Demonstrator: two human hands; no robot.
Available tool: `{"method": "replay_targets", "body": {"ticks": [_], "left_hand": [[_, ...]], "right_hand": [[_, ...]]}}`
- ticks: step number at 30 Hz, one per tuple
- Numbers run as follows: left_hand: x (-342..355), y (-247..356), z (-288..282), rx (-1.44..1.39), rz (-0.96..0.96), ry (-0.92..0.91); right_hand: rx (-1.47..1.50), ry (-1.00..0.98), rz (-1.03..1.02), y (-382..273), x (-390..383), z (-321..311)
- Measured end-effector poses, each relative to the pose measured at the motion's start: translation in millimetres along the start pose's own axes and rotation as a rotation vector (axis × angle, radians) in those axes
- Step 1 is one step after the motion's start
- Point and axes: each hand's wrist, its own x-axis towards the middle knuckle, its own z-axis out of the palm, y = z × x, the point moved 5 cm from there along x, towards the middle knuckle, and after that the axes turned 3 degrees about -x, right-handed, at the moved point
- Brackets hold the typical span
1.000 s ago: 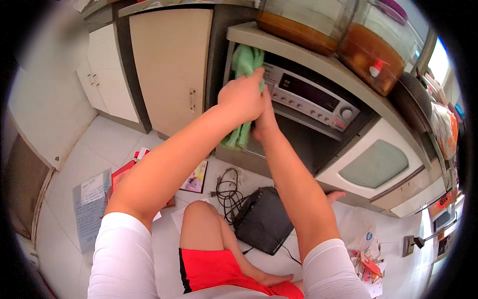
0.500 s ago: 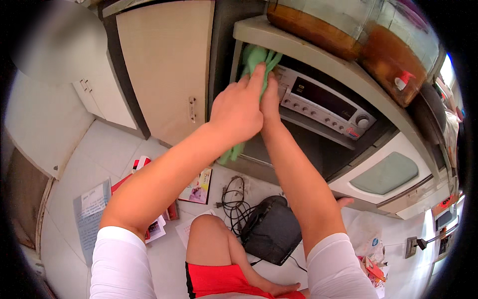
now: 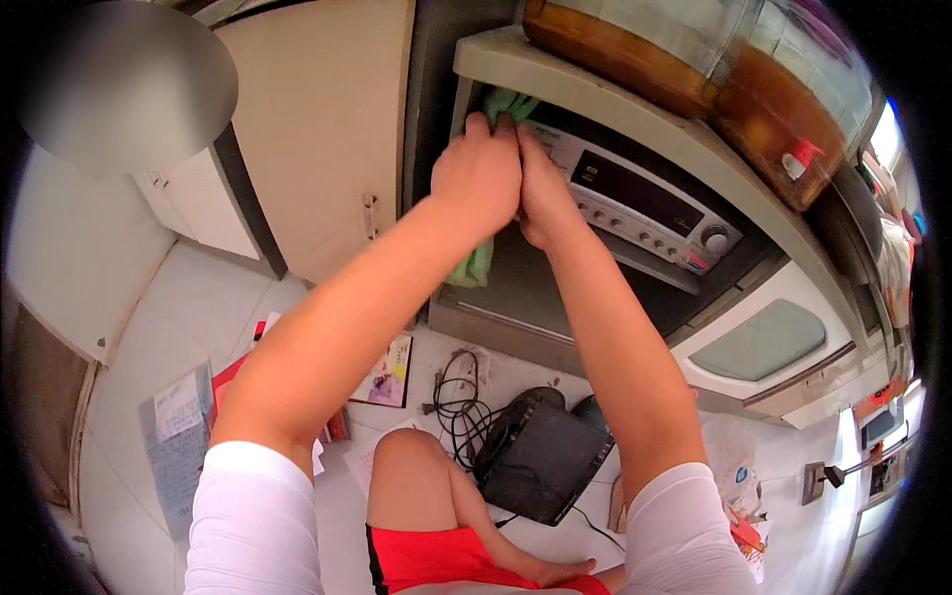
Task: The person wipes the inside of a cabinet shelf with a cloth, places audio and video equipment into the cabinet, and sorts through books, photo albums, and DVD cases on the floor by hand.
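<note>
Both of my hands are side by side inside the cabinet's upper shelf, at the left end of a silver stereo receiver [image 3: 645, 188]. My left hand [image 3: 476, 174] is closed on a green cloth [image 3: 509, 103], which bunches up beyond the fingertips. Another end of the cloth dangles below the left wrist. My right hand [image 3: 545, 193] presses against the left one, its fingers closed around the cloth at the receiver's front corner. The fingertips of both hands are partly hidden in the shelf.
Large containers of brown liquid [image 3: 620, 55] stand on the cabinet top [image 3: 595, 79]. A black box-shaped device [image 3: 545, 466] and tangled black cables [image 3: 458, 402] lie on the floor by my bent leg. Papers [image 3: 178, 436] and a booklet [image 3: 385, 372] are at the left.
Both hands have shifted slightly left, with the cloth pushed deeper beside the receiver, so less of it shows above the fingers. The view has shifted a little too.
</note>
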Motion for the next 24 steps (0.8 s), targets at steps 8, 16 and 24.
{"method": "replay_targets", "body": {"ticks": [8, 16, 24], "left_hand": [[-68, -39, -39, -0.624, -0.190, 0.027], [-102, -26, 7, -0.333, -0.399, -0.005], [-58, -37, 18, -0.538, -0.211, 0.370]], "right_hand": [[-1.130, 0.107, -0.228, -44, 33, 24], [-0.619, 0.269, -0.222, -27, 23, 3], [-0.925, 0.144, -0.415, -26, -22, 12]]}}
